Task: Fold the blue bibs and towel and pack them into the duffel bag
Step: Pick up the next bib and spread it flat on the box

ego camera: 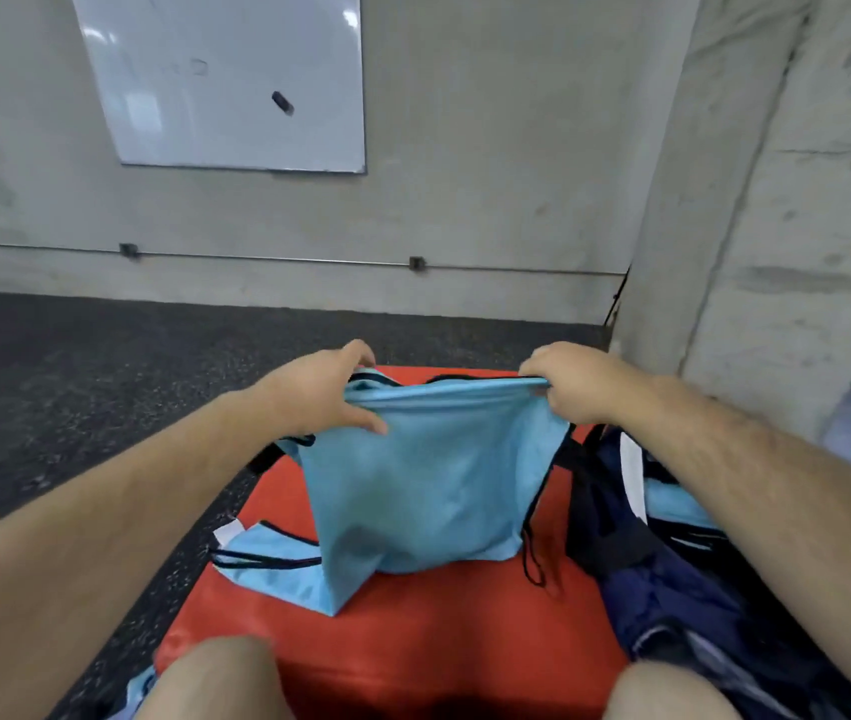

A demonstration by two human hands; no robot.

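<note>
Head view: how is the fold going?

– Left hand pinches one top corner of the light-blue bib, and the right hand has its fingers curled on the other. The bib hangs over the orange mat. Pull the edge taut, match corners, then lay it flat.

– And the duffel bag?

– Right of the mat, open, with light-blue cloth inside, probably packed bibs.

Both bare forearms reach forward, the left entering from 8 o'clock, the right from 4 o'clock. Left hand, at 9 o'clock of centre, pinches the top corner of a blue bib, thumb splayed across its front. Right hand, at 3 o'clock, grips the opposite corner with its fingers curled. Bare knees show at 7 and 5 o'clock.
</note>
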